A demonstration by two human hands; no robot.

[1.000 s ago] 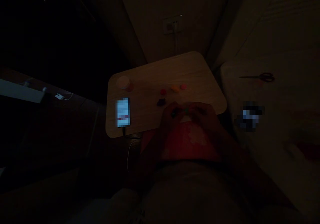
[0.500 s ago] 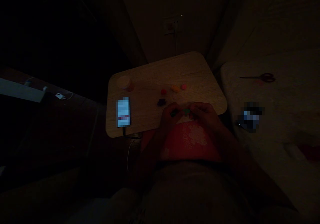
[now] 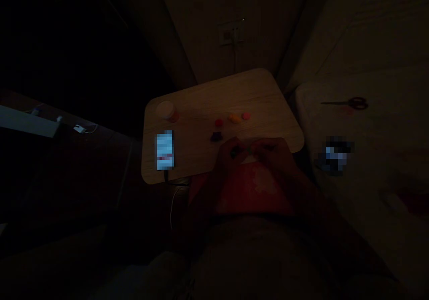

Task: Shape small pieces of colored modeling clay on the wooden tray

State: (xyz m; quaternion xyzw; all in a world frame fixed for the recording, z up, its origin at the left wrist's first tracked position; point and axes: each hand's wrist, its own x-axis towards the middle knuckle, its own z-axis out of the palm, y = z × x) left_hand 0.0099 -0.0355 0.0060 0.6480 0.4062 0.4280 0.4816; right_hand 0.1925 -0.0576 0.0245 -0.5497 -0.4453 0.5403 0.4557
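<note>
The scene is very dark. At the near edge of the small wooden table [image 3: 194,146], my left hand [image 3: 229,153] and my right hand [image 3: 271,150] are close together, fingers curled in. Between their fingertips is a small green lump [image 3: 249,150], which looks like modelling clay and is mostly covered. A darker green bit shows inside the curl of my left hand. Just beyond the hands lie a dark purple lump [image 3: 216,136], a red ball [image 3: 219,122], an orange lump [image 3: 234,118] and a pink round piece [image 3: 246,116].
A lidded tub [image 3: 166,110] stands at the table's far left, with a lit phone [image 3: 165,150] and its cable nearer me. Red patterned cloth [image 3: 248,188] lies below my hands. Scissors [image 3: 348,103] rest on the pale surface at right. A wall socket [image 3: 229,33] is behind the table.
The green lump showed more clearly half a second ago; now the fingers cover more of it. My right fingertips have shifted slightly left. The pieces on the table stay put.
</note>
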